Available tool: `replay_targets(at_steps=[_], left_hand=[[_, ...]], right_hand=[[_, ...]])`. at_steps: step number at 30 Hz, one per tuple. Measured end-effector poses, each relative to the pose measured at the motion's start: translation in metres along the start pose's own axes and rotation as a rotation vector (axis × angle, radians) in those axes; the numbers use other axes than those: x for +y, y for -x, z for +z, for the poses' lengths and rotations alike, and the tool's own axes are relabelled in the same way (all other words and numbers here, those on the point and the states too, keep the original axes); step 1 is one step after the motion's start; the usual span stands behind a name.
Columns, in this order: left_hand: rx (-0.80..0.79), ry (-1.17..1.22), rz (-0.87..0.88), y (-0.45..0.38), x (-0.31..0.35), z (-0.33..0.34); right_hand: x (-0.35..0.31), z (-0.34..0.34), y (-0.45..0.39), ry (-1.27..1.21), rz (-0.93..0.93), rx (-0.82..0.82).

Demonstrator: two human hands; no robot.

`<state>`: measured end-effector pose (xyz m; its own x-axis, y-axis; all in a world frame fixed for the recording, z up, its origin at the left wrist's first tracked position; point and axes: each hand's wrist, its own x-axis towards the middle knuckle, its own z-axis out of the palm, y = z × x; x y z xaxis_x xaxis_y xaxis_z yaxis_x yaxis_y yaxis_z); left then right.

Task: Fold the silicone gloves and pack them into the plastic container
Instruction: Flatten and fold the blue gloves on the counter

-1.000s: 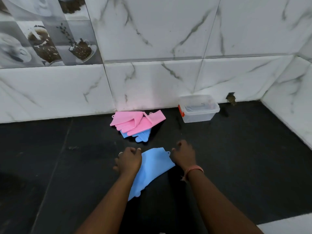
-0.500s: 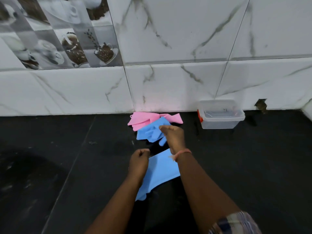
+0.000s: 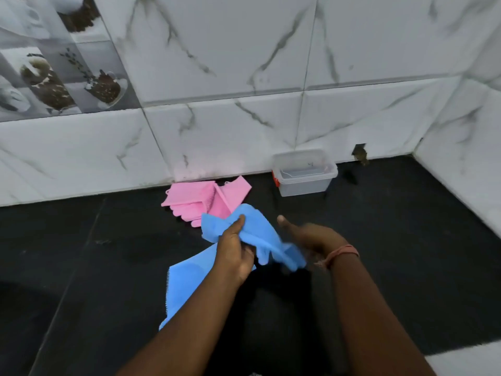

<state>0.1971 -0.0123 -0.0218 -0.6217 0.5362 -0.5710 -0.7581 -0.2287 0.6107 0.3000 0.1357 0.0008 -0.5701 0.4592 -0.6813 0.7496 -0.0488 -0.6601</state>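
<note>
Two blue gloves sit nearest: one (image 3: 189, 283) flat on the black counter (image 3: 406, 253), the other (image 3: 257, 234) lifted above it, gripped in the closed left hand (image 3: 234, 249). Its fingers hang by the right hand (image 3: 309, 237), which looks open, though blur hides any contact. Beyond, pink gloves (image 3: 203, 200) lie at the wall edge, the open container (image 3: 305, 173) just right of them

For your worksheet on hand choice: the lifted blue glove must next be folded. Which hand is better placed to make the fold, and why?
Probably the right hand. The left hand is clenched on the lifted blue glove, anchoring it, while the right is open beside the glove's dangling end, free to bring it over.
</note>
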Motion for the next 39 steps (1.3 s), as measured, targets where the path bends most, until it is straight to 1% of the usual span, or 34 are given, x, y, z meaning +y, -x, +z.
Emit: replay_targets(at_steps=[1, 2, 3, 5, 6, 7, 8, 9, 10, 11, 13, 14, 15, 17, 18, 20, 21, 22, 23, 24, 25, 26, 27, 28, 29, 30, 32, 33, 34, 35, 37, 38, 39], left_hand=[[0.037, -0.049, -0.007, 0.001, -0.009, 0.008], [0.055, -0.114, -0.004, 0.002, -0.016, 0.015], [0.027, -0.181, 0.002, 0.006, -0.026, 0.024], [-0.071, -0.25, 0.073, 0.013, -0.043, 0.039], [-0.084, -0.266, 0.11, 0.016, -0.049, 0.045], [-0.123, -0.288, 0.142, 0.019, -0.054, 0.047], [-0.218, -0.326, 0.173, 0.02, -0.057, 0.045], [-0.322, -0.412, 0.209, 0.021, -0.059, 0.042], [-0.391, -0.529, 0.243, 0.022, -0.058, 0.038], [-0.422, -0.639, 0.281, 0.021, -0.055, 0.034], [-0.418, -0.798, 0.332, 0.02, -0.049, 0.025], [-0.388, -0.871, 0.359, 0.017, -0.045, 0.015], [-0.325, -0.924, 0.362, 0.015, -0.042, 0.006], [-0.138, -1.031, 0.365, 0.008, -0.039, -0.02], [-0.011, -1.112, 0.386, 0.005, -0.038, -0.034], [0.238, -1.352, 0.449, 0.005, -0.037, -0.056], [0.325, -1.501, 0.446, 0.005, -0.036, -0.065], [0.363, -1.624, 0.39, 0.004, -0.035, -0.072], [0.376, -1.71, 0.309, 0.005, -0.035, -0.078], [0.38, -1.764, 0.245, 0.004, -0.036, -0.085], [0.377, -1.812, 0.22, 0.002, -0.038, -0.093], [0.368, -1.858, 0.233, 0.001, -0.04, -0.102], [0.354, -1.904, 0.269, 0.0, -0.042, -0.111], [0.349, -1.931, 0.331, -0.001, -0.043, -0.12], [0.342, -1.936, 0.414, -0.002, -0.043, -0.128], [0.335, -1.924, 0.511, -0.003, -0.043, -0.136], [0.316, -1.911, 0.705, -0.004, -0.042, -0.144], [0.279, -1.884, 0.781, -0.003, -0.039, -0.147], [0.214, -1.812, 0.832, 0.001, -0.035, -0.148], [0.128, -1.714, 0.865, 0.005, -0.032, -0.15], [-0.038, -1.527, 0.928, 0.013, -0.03, -0.163], [-0.071, -1.484, 0.967, 0.017, -0.033, -0.173], [-0.064, -1.448, 1.009, 0.023, -0.038, -0.185]], right_hand=[[0.007, -0.003, 0.008, -0.053, 0.127, -0.023], [0.013, -0.004, 0.011, -0.187, 0.207, -0.09], [0.017, -0.004, 0.012, -0.327, 0.24, -0.169], [0.023, 0.0, 0.009, -0.617, 0.2, -0.387], [0.029, 0.001, 0.002, -0.778, 0.149, -0.466], [0.03, 0.003, 0.001, -0.947, 0.085, -0.487], [0.031, 0.003, -0.001, -1.102, 0.031, -0.446], [0.031, 0.0, -0.006, -1.207, -0.011, -0.378], [0.032, -0.002, -0.008, -1.262, -0.058, -0.314], [0.031, -0.005, -0.01, -1.251, -0.128, -0.249], [0.031, -0.018, -0.025, -1.089, -0.315, -0.078], [0.031, -0.024, -0.031, -0.969, -0.375, 0.045], [0.031, -0.031, -0.035, -0.858, -0.393, 0.161], [0.033, -0.043, -0.042, -0.67, -0.43, 0.303], [0.036, -0.049, -0.05, -0.552, -0.46, 0.33], [0.044, -0.055, -0.075, -0.15, -0.504, 0.314], [0.045, -0.055, -0.086, 0.084, -0.468, 0.278], [0.047, -0.053, -0.096, 0.288, -0.395, 0.246], [0.049, -0.047, -0.105, 0.451, -0.312, 0.256], [0.05, -0.038, -0.11, 0.587, -0.237, 0.33], [0.047, -0.024, -0.107, 0.68, -0.187, 0.464], [0.043, -0.008, -0.103, 0.725, -0.179, 0.608], [0.04, 0.011, -0.093, 0.729, -0.231, 0.733], [0.04, 0.033, -0.088, 0.713, -0.338, 0.791], [0.038, 0.055, -0.079, 0.699, -0.455, 0.747], [0.039, 0.076, -0.075, 0.669, -0.539, 0.616], [0.04, 0.112, -0.071, 0.616, -0.58, 0.346], [0.038, 0.125, -0.069, 0.607, -0.571, 0.285], [0.037, 0.136, -0.071, 0.55, -0.561, 0.256], [0.036, 0.144, -0.07, 0.435, -0.523, 0.23], [0.031, 0.151, -0.066, 0.087, -0.359, 0.148], [0.029, 0.152, -0.065, -0.099, -0.279, 0.101], [0.024, 0.151, -0.059, -0.263, -0.208, 0.04]])
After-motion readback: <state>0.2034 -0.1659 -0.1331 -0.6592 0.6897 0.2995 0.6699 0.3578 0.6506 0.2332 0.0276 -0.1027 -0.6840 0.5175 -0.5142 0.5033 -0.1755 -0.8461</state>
